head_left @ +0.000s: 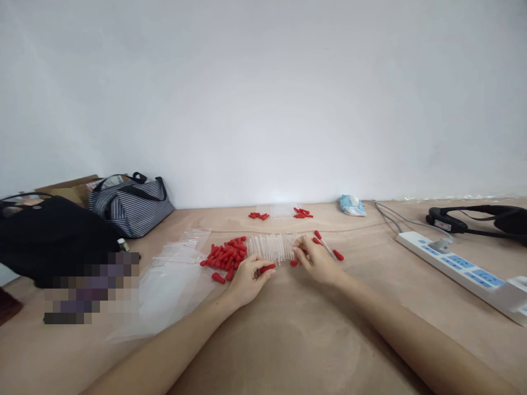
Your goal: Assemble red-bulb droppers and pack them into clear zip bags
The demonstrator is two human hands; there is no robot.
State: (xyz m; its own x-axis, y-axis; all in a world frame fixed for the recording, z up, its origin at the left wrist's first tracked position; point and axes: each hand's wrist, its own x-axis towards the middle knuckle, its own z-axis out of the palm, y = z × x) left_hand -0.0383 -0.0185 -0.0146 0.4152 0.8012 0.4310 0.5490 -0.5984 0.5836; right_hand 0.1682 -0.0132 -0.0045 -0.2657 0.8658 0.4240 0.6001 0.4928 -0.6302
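Note:
My left hand (249, 278) pinches a red rubber dropper bulb (268, 267) between thumb and fingers, just in front of a row of thin clear glass tubes (265, 248). My right hand (315, 258) is closed at the right end of that row; what its fingertips hold, if anything, I cannot make out. A red bulb (293, 263) peeks out beside its thumb. Beyond the right hand lie several red bulbs, one (338, 255) at the near end of a slender tube (328, 248). Left of the tubes is a heap of red bulbs (225, 258).
Clear zip bags (173, 280) lie left of the heap. Against the wall are a clear bag with tubes (280, 211) and red bulbs, and a blue-white packet (352, 205). A power strip (457, 269) and black headset (461, 219) occupy the right; a striped bag (138, 206) the left.

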